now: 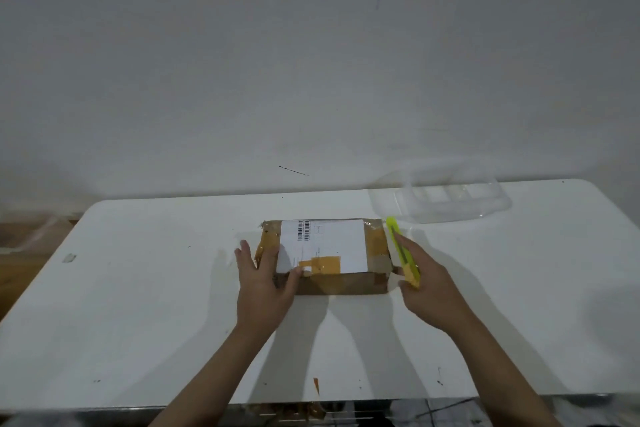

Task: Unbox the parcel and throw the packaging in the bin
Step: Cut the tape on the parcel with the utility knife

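Left hand (265, 282) rests flat on the box (325, 255)'s left end, fingers straight, thumb on the top face. Right hand (424, 282) grips a yellow cutter (403, 251), fingers curled round it, just beside the box's right end. Box mid-worktop (138, 305), long axis left-right, tape uncut. Clear tray (446, 198) behind.

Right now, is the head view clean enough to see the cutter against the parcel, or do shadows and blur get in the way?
Head view: dim and soft overall; the yellow-green cutter stands out by the parcel, though its blade is unresolved; arm shadows fan across the white table; the clear tray nearly vanishes.
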Demonstrator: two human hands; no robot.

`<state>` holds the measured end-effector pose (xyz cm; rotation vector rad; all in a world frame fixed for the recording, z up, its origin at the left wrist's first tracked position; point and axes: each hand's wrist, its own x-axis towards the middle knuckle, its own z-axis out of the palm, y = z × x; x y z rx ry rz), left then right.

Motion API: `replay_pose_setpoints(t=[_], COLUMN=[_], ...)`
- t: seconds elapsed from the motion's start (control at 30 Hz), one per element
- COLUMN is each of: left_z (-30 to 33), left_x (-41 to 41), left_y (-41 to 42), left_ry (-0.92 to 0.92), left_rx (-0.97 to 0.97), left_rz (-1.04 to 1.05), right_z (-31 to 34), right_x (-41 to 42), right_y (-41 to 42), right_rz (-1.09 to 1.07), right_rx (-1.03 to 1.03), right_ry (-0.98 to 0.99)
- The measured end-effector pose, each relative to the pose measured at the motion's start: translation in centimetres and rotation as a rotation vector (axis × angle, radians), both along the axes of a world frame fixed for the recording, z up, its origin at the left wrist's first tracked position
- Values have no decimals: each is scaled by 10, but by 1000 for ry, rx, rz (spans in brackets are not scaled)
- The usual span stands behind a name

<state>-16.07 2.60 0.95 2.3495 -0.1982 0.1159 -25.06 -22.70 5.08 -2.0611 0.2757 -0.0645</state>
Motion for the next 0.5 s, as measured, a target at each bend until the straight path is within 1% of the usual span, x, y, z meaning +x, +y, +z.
replay_pose_setpoints(t=[0.07,0.17,0.23,0.3,0.37,0.5], left_z=[7,13,19,23,24,15], left_x=[-2,3,5,7,13,27], left_y=[-6,-20,-35,-52,-67,-85], left_ry=[-95,-197,-238,-247,-206,-205], left_rx=[29,69,118,169,240,450], left_rz=[-7,-89,-171,-298,-410,-487], right_z=[0,4,9,13,14,11], right_x=[-2,-4,-5,-6,-8,-9], right_y=[-5,-8,-6,-4,-3,-3], right_rz=[-79,-163,-175,-176,-169,-155], right_rx=[61,246,369,456,453,409], right_ry=[-34,-51,-45,-51,-36,12])
